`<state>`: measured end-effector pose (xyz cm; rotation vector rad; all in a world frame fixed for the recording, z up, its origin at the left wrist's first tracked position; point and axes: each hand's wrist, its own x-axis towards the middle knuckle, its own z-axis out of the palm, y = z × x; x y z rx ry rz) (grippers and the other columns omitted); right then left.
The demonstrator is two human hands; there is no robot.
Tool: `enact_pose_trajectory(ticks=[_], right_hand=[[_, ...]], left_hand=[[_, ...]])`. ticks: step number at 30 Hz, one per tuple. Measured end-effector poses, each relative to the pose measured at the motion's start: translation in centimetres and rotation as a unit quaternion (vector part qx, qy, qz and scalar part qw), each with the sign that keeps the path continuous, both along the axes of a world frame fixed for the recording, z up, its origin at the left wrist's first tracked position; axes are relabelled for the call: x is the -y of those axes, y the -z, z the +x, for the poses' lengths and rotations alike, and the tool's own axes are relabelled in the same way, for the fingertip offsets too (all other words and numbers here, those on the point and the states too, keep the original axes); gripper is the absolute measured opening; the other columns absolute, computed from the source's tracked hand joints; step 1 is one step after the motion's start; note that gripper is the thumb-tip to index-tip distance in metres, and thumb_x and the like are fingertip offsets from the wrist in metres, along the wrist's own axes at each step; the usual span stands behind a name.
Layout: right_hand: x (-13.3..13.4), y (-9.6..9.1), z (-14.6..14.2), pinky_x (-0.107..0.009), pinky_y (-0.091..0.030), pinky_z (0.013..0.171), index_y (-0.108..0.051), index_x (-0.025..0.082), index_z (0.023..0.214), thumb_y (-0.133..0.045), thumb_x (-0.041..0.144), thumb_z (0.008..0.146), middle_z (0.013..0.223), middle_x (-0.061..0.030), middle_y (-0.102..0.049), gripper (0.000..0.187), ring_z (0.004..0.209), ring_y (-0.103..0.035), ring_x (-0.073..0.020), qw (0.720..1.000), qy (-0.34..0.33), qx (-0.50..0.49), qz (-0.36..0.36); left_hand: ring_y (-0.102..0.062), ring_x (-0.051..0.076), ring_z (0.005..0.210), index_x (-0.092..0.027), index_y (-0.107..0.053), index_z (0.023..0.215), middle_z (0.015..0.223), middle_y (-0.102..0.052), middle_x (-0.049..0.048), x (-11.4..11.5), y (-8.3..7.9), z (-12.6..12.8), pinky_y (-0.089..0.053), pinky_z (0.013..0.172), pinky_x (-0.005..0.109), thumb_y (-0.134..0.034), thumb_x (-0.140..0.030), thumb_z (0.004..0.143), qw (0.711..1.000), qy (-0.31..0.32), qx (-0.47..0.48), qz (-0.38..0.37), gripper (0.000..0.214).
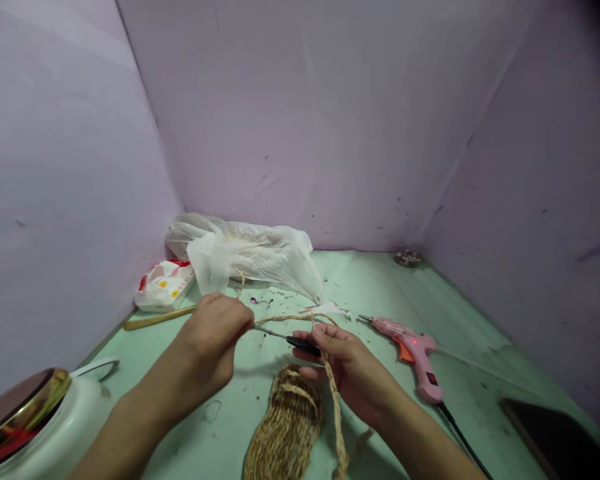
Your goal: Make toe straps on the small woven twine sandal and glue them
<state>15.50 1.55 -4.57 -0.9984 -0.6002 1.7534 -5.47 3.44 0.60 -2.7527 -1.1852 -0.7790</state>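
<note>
My left hand (215, 337) is closed around the end of a braided straw rope (286, 319) and holds it up. The rope arches over to my right hand (347, 363), then runs down towards me. My right hand grips small black-handled scissors (300, 344), whose thin blades point left at my left hand's fingers. Below both hands lies an oval woven straw piece (285, 430) on the green table (370, 280).
A pink glue gun (415, 357) with a red light lies to the right, its black cord trailing towards me. A clear plastic bag (250, 257), a red-and-white packet (164, 285) and a wooden stick (157, 319) sit at the back left. A white container with a gold rim (35, 417) stands near left. Lilac walls enclose the table.
</note>
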Motion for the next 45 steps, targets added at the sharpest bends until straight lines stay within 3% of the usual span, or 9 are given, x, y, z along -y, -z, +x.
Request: enact_pose_trajectory(ticks=[5, 10, 12, 15, 19, 30, 35, 40, 45], right_hand=[[0.1, 0.0, -0.4, -0.036, -0.044, 0.087, -0.061, 0.016, 0.062, -0.074, 0.033, 0.060, 0.093, -0.0086, -0.067, 0.022, 0.094, -0.060, -0.0221, 0.979, 0.115, 0.106, 0.132], [1.4, 0.0, -1.5, -0.044, -0.033, 0.097, -0.061, 0.017, 0.059, -0.065, 0.025, 0.067, 0.111, -0.0123, -0.060, 0.012, 0.110, -0.052, -0.0278, 0.932, 0.134, 0.249, 0.225], [2.0, 0.1, -2.2, -0.042, -0.037, 0.093, -0.060, 0.018, 0.060, -0.062, 0.022, 0.069, 0.111, -0.0126, -0.059, 0.011, 0.107, -0.054, -0.0272, 0.926, 0.114, 0.262, 0.246], [2.4, 0.5, -2.7, -0.038, -0.043, 0.087, -0.059, 0.017, 0.062, -0.060, 0.021, 0.070, 0.112, -0.0127, -0.058, 0.009, 0.099, -0.059, -0.0255, 0.928, 0.076, 0.264, 0.252], [1.6, 1.2, -2.3, -0.039, -0.041, 0.088, -0.058, 0.017, 0.061, -0.060, 0.022, 0.071, 0.105, -0.0132, -0.061, 0.011, 0.102, -0.056, -0.0273, 0.929, 0.040, 0.277, 0.241], [1.9, 0.7, -1.9, -0.036, -0.043, 0.087, -0.058, 0.019, 0.068, -0.060, 0.021, 0.076, 0.118, -0.0098, -0.052, 0.008, 0.107, -0.053, -0.0234, 0.927, 0.038, 0.189, 0.321], [2.2, -0.2, -1.5, -0.033, -0.041, 0.089, -0.059, 0.019, 0.066, -0.061, 0.019, 0.074, 0.108, -0.0079, -0.060, 0.008, 0.104, -0.055, -0.0211, 0.917, 0.027, 0.177, 0.356], [1.7, -0.4, -1.6, -0.029, -0.046, 0.077, -0.060, 0.017, 0.062, -0.068, 0.024, 0.068, 0.088, -0.0063, -0.066, 0.011, 0.085, -0.060, -0.0183, 0.951, 0.026, 0.126, 0.282], [0.3, 0.5, -1.0, -0.020, -0.043, 0.047, -0.060, 0.016, 0.061, -0.075, 0.032, 0.058, 0.053, 0.0057, -0.050, 0.023, 0.044, -0.042, -0.0059, 0.983, 0.149, 0.071, 0.086]], left_hand=[[-0.051, 0.018, 0.071, -0.018, -0.052, 0.075, 0.070, -0.057, 0.0044, -0.3, 2.9, 2.4, -0.038, 0.082, 0.037, -0.036, -0.001, 0.077, 0.993, -0.066, 0.039, 0.094, 0.023], [-0.056, 0.024, 0.087, -0.018, -0.060, 0.092, 0.091, -0.066, 0.0089, 0.4, 5.3, 4.7, -0.039, 0.082, 0.038, -0.043, -0.016, 0.080, 0.958, -0.188, 0.210, -0.050, 0.021], [-0.056, 0.024, 0.088, -0.018, -0.061, 0.095, 0.093, -0.066, 0.0075, 0.5, 5.6, 5.4, -0.040, 0.080, 0.036, -0.046, -0.020, 0.077, 0.913, -0.200, 0.299, -0.191, 0.023], [-0.055, 0.016, 0.068, -0.016, -0.063, 0.079, 0.072, -0.065, 0.0025, 0.5, 5.7, 5.9, -0.040, 0.063, 0.025, -0.047, -0.014, 0.065, 0.784, -0.167, 0.453, -0.391, 0.021], [-0.040, 0.008, 0.047, -0.013, -0.057, 0.054, 0.049, -0.053, -0.0027, 0.3, 5.9, 6.4, -0.029, 0.046, 0.019, -0.044, -0.008, 0.051, 0.678, -0.123, 0.533, -0.491, 0.014], [-0.051, 0.010, 0.058, -0.012, -0.066, 0.064, 0.059, -0.062, 0.0003, 1.0, 3.4, 6.0, -0.038, 0.056, 0.019, -0.058, -0.012, 0.060, 0.657, -0.079, 0.548, -0.511, 0.009], [-0.056, 0.012, 0.068, -0.012, -0.063, 0.069, 0.068, -0.065, 0.0031, 1.0, 3.2, 5.4, -0.040, 0.066, 0.021, -0.065, -0.016, 0.061, 0.596, -0.003, 0.575, -0.560, 0.009], [-0.052, 0.007, 0.057, -0.017, -0.054, 0.078, 0.067, -0.059, -0.0039, 0.7, 5.1, 5.5, -0.037, 0.053, 0.017, -0.074, -0.006, 0.047, 0.584, -0.023, 0.599, -0.547, 0.038], [-0.055, 0.009, 0.059, -0.013, -0.058, 0.091, 0.069, -0.059, -0.0012, 0.3, 4.9, 5.2, -0.041, 0.056, 0.019, -0.077, -0.018, 0.051, 0.591, -0.063, 0.608, -0.526, 0.045]])
